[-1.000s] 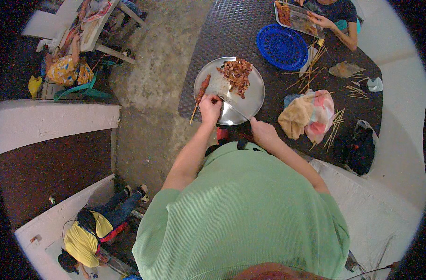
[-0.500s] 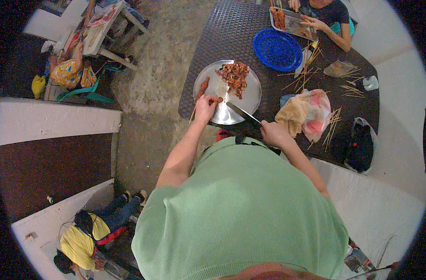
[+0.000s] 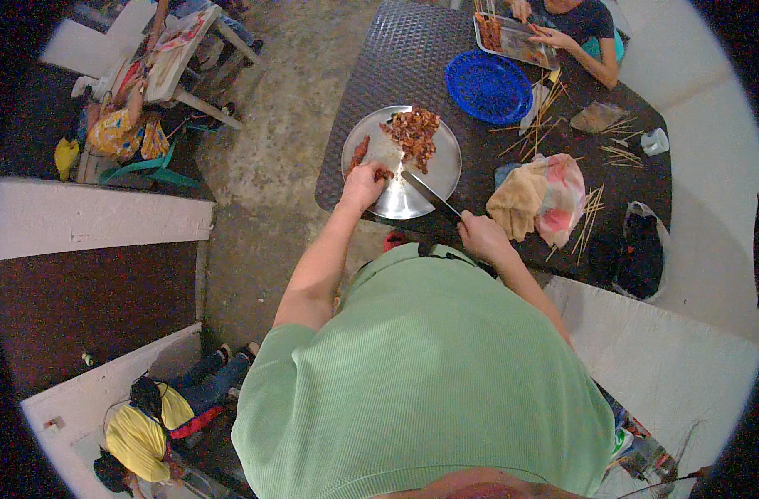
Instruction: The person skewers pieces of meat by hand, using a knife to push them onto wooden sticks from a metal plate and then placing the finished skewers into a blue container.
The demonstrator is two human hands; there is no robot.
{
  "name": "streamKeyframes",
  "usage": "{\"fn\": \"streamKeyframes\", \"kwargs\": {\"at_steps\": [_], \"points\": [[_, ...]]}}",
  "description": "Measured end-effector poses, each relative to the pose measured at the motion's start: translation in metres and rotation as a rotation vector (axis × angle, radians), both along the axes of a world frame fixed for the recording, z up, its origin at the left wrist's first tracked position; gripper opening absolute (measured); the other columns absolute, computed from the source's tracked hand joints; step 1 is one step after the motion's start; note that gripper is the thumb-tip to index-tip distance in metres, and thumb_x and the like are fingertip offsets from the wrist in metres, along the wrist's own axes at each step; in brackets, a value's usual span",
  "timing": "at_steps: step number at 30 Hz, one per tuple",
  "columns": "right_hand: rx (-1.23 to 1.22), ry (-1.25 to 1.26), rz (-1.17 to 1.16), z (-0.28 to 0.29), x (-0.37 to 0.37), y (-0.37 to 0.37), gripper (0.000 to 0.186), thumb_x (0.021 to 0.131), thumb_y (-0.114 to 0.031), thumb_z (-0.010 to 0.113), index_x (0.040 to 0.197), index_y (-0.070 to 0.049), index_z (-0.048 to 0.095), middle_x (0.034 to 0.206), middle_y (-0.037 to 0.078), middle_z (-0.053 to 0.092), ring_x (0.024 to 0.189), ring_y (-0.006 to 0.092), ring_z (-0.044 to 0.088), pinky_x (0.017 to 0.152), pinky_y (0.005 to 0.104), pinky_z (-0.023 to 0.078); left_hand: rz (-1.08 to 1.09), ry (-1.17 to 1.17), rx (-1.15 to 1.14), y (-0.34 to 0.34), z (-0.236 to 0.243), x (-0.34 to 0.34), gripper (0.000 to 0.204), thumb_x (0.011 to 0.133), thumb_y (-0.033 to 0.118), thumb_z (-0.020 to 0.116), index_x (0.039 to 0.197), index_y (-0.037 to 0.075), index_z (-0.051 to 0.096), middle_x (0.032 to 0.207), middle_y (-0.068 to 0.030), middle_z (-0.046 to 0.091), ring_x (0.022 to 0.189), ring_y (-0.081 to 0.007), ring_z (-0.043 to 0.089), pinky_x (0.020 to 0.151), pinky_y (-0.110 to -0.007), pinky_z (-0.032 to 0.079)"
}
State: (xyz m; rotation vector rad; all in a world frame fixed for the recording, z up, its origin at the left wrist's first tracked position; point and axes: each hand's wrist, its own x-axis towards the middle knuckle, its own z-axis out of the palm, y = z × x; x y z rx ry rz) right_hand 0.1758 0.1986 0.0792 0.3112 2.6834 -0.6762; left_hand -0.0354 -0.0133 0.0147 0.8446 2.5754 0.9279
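Note:
On a round metal plate point(image 3: 396, 202) at the near left of the table lies a heap of chopped, browned meat point(image 3: 414, 135). Left of the heap, a skewer of meat point(image 3: 359, 155) rests by the rim. My left hand point(image 3: 364, 186) is over the plate's near left edge, its fingers closed on a small piece of meat point(image 3: 383, 172). Its lower fingers hide part of the skewer. My right hand point(image 3: 484, 236) grips the handle of a knife point(image 3: 432, 196). The blade points into the plate, its tip just right of the meat piece.
Beyond the plate stands a blue plastic basket point(image 3: 489, 86). A co-worker's hands point(image 3: 549, 37) are over a metal tray point(image 3: 521, 51) with skewers. Right of my knife hand lie a tan cloth point(image 3: 515, 202), loose bamboo sticks point(image 3: 590, 220) and a black bag point(image 3: 640, 254).
The whole view has shifted slightly. My left hand has turned a little over the meat piece, and the knife tip stays close beside it. The co-worker's hands have moved over the tray.

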Motion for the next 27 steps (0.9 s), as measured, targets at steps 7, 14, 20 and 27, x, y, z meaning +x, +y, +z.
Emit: {"fn": "streamKeyframes", "kwargs": {"at_steps": [7, 14, 20, 27], "points": [[-0.007, 0.013, -0.042, 0.005, 0.006, -0.006, 0.022, 0.092, -0.024, 0.047, 0.092, -0.002, 0.050, 0.078, 0.025, 0.062, 0.077, 0.0442, 0.060, 0.068, 0.0554, 0.046, 0.000, 0.041, 0.028, -0.008, -0.008, -0.006, 0.014, 0.074, 0.008, 0.068, 0.088, 0.010, 0.070, 0.086, -0.0138, 0.063, 0.086, -0.0325, 0.063, 0.080, -0.042, 0.049], [0.020, -0.010, -0.078, 0.004, 0.006, -0.006, 0.024, 0.091, -0.025, 0.049, 0.095, -0.002, 0.053, 0.080, 0.024, 0.064, 0.076, 0.0423, 0.063, 0.067, 0.0539, 0.050, -0.215, 0.107, 0.057, -0.006, 0.006, -0.020, 0.030, 0.073, -0.002, 0.066, 0.100, 0.010, 0.066, 0.100, -0.0123, 0.061, 0.097, -0.0316, 0.061, 0.086, -0.039, 0.049], [0.017, 0.019, -0.081, 0.007, 0.005, -0.008, 0.025, 0.091, -0.025, 0.049, 0.095, -0.002, 0.053, 0.079, 0.024, 0.064, 0.076, 0.0426, 0.063, 0.068, 0.0541, 0.050, -0.334, 0.066, -0.032, -0.007, 0.005, -0.029, 0.029, 0.073, 0.002, 0.069, 0.101, 0.012, 0.068, 0.104, -0.0106, 0.060, 0.101, -0.0318, 0.059, 0.089, -0.040, 0.047], [-0.007, -0.005, -0.097, -0.003, 0.004, -0.007, 0.022, 0.093, -0.027, 0.048, 0.095, -0.005, 0.050, 0.079, 0.024, 0.062, 0.077, 0.0439, 0.061, 0.066, 0.0539, 0.047, -0.369, 0.107, -0.019, -0.004, -0.002, -0.031, 0.019, 0.076, 0.011, 0.071, 0.094, 0.012, 0.071, 0.097, -0.0100, 0.060, 0.095, -0.0301, 0.061, 0.084, -0.040, 0.049]]}}
